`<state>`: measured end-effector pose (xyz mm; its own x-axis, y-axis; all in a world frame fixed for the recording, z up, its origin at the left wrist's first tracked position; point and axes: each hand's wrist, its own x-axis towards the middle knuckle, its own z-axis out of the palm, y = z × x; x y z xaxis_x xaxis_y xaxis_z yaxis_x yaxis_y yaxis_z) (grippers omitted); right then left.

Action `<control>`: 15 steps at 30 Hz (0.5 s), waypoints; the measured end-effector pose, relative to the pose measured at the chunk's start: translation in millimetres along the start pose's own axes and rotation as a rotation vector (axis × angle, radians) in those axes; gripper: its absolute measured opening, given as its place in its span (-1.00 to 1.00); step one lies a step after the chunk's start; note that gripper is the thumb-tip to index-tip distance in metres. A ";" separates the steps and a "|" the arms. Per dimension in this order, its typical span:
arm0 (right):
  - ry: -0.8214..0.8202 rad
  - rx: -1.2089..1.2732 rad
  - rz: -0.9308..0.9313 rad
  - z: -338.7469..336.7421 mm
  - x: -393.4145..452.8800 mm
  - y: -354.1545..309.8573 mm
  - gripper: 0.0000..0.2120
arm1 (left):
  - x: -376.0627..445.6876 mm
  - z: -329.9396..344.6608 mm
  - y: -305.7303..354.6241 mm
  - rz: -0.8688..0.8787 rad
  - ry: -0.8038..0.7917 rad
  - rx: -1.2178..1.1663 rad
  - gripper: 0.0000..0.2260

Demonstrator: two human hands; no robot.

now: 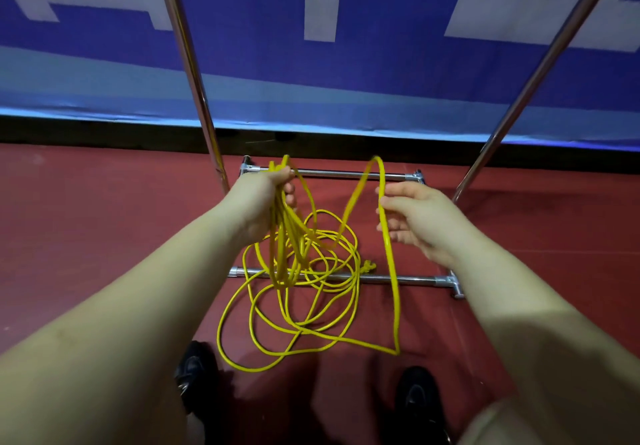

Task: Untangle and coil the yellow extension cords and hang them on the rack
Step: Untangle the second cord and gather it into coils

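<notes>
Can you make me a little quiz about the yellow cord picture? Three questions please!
1. True or false: the left hand grips a bunch of gathered loops of the yellow cord.
2. What does the right hand hold?
A. a plug
B. one strand of the cord
C. a rack pole
3. Fill in the word: the loose tangle of cord lies on the red ____, across the rack's lower metal bar.

Key
1. True.
2. B. The strand rises to a peak between the hands and also hangs down to the floor.
3. Floor.
</notes>
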<state>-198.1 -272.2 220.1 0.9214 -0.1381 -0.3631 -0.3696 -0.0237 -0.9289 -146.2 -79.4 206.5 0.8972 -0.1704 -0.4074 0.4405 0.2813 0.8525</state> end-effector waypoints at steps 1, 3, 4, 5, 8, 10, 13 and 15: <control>0.001 0.059 0.029 1.1 -0.7 -1.4 -0.82 | -0.6 0.4 -0.7 -0.006 -0.048 0.028 -0.76; -0.022 0.109 0.070 2.6 -3.0 -3.3 -0.78 | -1.6 1.4 -1.4 -0.005 -0.133 0.089 -0.77; -0.042 0.101 0.087 3.2 -4.4 -3.8 -0.76 | -2.2 2.5 -1.8 -0.002 -0.161 0.119 -0.78; -0.064 0.087 0.100 4.1 -5.4 -4.0 -0.76 | -2.9 4.0 -2.3 0.000 -0.180 0.145 -0.79; -0.101 0.058 0.110 7.6 -6.3 -4.3 -0.78 | -6.2 9.3 -4.6 0.011 -0.213 0.206 -0.80; -0.089 0.030 0.083 7.5 -5.7 -3.8 -0.80 | -7.8 13.1 -7.4 0.012 -0.229 0.204 -0.79; -0.060 -0.036 0.016 6.8 -5.8 -2.8 -0.82 | -7.7 16.4 -11.7 -0.004 -0.213 0.208 -0.79; -0.054 -0.031 -0.018 7.6 -5.3 -2.7 -0.80 | -8.1 18.6 -13.8 -0.018 -0.201 0.221 -0.78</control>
<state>-201.1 -263.9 224.1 0.9329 -0.0833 -0.3504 -0.3555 -0.0563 -0.9330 -160.2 -99.4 204.1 0.8556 -0.3630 -0.3690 0.4191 0.0677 0.9054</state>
